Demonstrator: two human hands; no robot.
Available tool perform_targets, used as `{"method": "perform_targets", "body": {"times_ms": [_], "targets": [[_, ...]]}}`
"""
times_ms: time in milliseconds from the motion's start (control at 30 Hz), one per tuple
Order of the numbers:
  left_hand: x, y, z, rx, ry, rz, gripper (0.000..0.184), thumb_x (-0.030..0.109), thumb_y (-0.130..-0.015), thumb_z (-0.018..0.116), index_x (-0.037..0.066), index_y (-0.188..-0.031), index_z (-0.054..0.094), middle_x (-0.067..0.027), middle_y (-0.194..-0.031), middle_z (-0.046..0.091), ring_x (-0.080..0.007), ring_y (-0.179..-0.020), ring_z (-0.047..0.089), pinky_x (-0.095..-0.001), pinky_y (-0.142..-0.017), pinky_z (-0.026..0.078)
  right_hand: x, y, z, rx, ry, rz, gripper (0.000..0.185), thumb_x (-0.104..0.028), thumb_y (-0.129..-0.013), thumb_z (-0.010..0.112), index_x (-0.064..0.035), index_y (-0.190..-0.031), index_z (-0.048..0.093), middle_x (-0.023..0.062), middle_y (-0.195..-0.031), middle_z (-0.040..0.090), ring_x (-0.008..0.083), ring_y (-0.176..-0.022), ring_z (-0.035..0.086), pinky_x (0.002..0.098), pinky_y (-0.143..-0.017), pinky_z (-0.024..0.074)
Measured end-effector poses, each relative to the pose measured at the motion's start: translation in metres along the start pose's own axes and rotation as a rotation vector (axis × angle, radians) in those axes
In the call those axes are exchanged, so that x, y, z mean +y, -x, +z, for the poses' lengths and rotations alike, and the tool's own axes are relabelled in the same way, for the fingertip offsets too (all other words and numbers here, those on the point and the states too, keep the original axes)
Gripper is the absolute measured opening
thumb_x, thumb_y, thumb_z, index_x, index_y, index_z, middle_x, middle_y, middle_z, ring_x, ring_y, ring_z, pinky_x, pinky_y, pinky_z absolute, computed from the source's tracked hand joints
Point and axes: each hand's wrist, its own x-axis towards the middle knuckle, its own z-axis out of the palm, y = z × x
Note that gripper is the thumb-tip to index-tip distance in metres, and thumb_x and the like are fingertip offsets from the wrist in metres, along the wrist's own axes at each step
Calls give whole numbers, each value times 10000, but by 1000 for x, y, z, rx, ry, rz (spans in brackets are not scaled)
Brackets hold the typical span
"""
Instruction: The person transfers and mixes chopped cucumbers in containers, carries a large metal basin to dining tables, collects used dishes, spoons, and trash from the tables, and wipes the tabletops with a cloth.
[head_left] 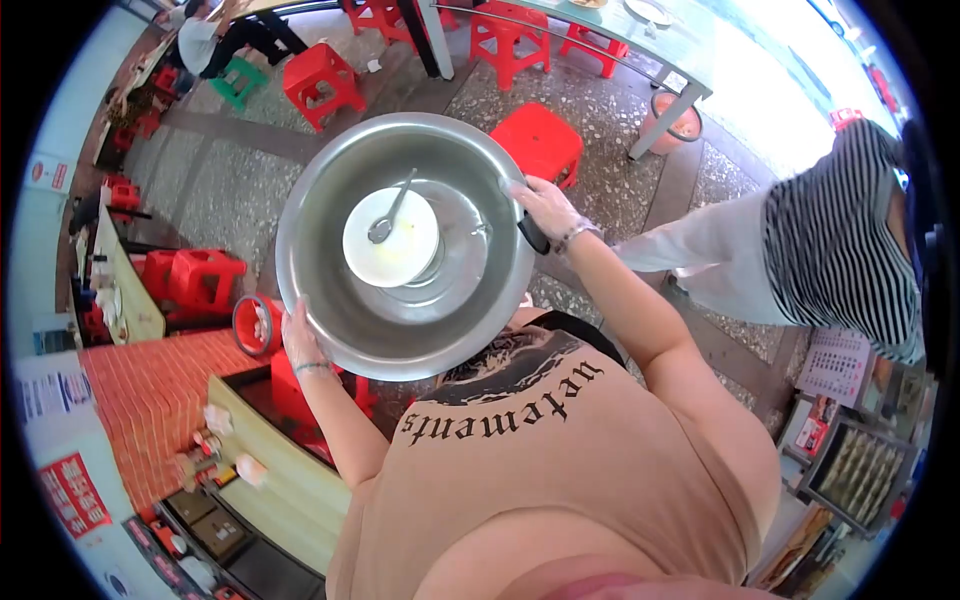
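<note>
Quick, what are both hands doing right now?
Left hand: holding the metal basin by its rim.
Right hand: holding the basin's rim on the other side.

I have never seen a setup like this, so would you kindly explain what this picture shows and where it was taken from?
There is no machine here: a person wears a camera on the head, and this one picture looks forward and down from there. The left hand and right hand hold a wide silver metal basin by its rim. Inside it sits a round white bowl with a grey metal spoon in it. Beyond are red plastic stools on a speckled floor.
</note>
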Motion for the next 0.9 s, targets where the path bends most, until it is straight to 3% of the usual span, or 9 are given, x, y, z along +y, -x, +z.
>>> {"method": "perform_targets", "body": {"times_ms": [67, 233, 333, 367, 600, 667, 700, 767, 900], "targets": [[22, 14, 24, 219, -116, 23, 506, 261, -851, 624, -56, -1217, 481, -153, -1203, 546, -250, -1063, 554, -367, -931, 437, -2, -5, 2, 29, -46, 19, 435, -407, -845, 614, -14, -1030, 624, 31, -821, 591, 107, -735, 538, 276, -676, 441], [43, -21, 15, 77, -121, -22, 464, 264, -887, 560, -21, -1243, 469, -137, -1154, 569, -243, -992, 582, -362, -858, 479, -3, -28, 3, 40, 1, 8, 342, -309, -870, 560, -18, -1043, 611, 23, -859, 596, 87, -761, 540, 257, -677, 444], [35, -86, 18, 1, -235, 17, 474, 263, -894, 558, -21, -1259, 452, -142, -1163, 565, -252, -1010, 577, -377, -855, 478, -22, -29, -2, 114, -45, 36, 329, -317, -871, 557, -24, -1010, 611, 19, -837, 582, 93, -739, 529, 256, -667, 437], [36, -92, 27, -19, -237, 20, 474, 263, -894, 558, -21, -1259, 452, -142, -1163, 565, -252, -1010, 577, -377, -855, 478, -8, -40, -4, 158, -39, 46, 427, -416, -844, 579, -15, -985, 628, 32, -803, 580, 118, -739, 522, 276, -657, 427], [64, -135, 101, -160, -189, 40, 518, 265, -888, 565, -58, -1266, 420, -171, -1185, 556, -258, -1032, 575, -366, -891, 471, -3, -40, -30, 450, -241, -52, 381, -366, -895, 515, -34, -1049, 624, -1, -818, 565, 96, -756, 489, 266, -688, 401], [66, -138, 118, -295, -161, 5, 735, 234, -881, 598, -91, -1394, 184, -219, -1298, 459, -276, -1103, 542, -361, -922, 464, 5, -45, -43, 501, -194, -126, 375, -372, -895, 518, -37, -1023, 624, -2, -800, 564, 96, -722, 490, 261, -666, 404], [76, -112, 141, -158, -197, 10, 744, 239, -881, 598, -95, -1395, 177, -223, -1302, 456, -278, -1109, 539, -369, -931, 459, -1, -38, -46, 506, -193, -122, 375, -372, -895, 518, -37, -1023, 624, -2, -800, 564, 96, -722, 490, 261, -666, 404], [66, -128, 144, -237, -160, 11, 744, 246, -877, 603, -97, -1392, 191, -223, -1304, 456, -277, -1110, 538, -366, -937, 455, -26, -24, -56, 484, -221, -5, 332, -345, -889, 538, -43, -998, 622, 7, -814, 583, 95, -721, 515, 257, -664, 422], [74, -117, 157, -317, -192, 53, 700, 280, -872, 604, -101, -1365, 284, -215, -1301, 463, -256, -1123, 524, -348, -955, 432, -41, 2, -75, 449, -367, -69, 247, -281, -873, 571, -63, -983, 612, -3, -813, 580, 76, -724, 524, 239, -657, 434]]}}
